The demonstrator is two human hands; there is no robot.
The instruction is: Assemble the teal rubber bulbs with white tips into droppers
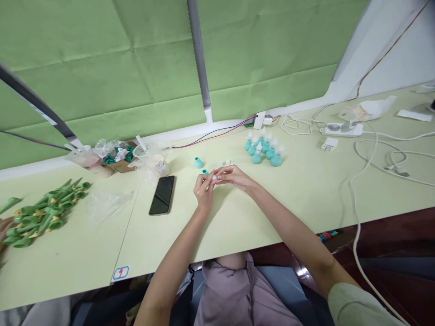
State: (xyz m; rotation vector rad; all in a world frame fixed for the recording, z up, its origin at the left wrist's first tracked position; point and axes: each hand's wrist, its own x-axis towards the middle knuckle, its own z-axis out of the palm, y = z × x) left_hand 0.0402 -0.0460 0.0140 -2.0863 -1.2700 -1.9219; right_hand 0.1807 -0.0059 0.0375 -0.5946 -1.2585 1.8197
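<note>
Fingertips together above the table, my left hand [204,189] and my right hand [237,177] both pinch a small white piece [214,177]. Its exact kind is too small to tell, and fingers cover part of it. Just behind my left fingertips is a small teal cup-shaped piece [204,172], partly hidden by them. A second teal piece [198,162] stands upright a little farther back. Beyond my right hand lie a few tiny white bits [228,161]. Several teal bulb-shaped pieces with white pointed tips [257,155] stand grouped to the right.
A black phone [162,195] lies left of my hands. Green rolled pieces [50,210] are heaped at far left beside another person's hand [4,230]. A cardboard box [123,166] and plastic cups stand behind. At right are a power strip [341,130] and loose white cables.
</note>
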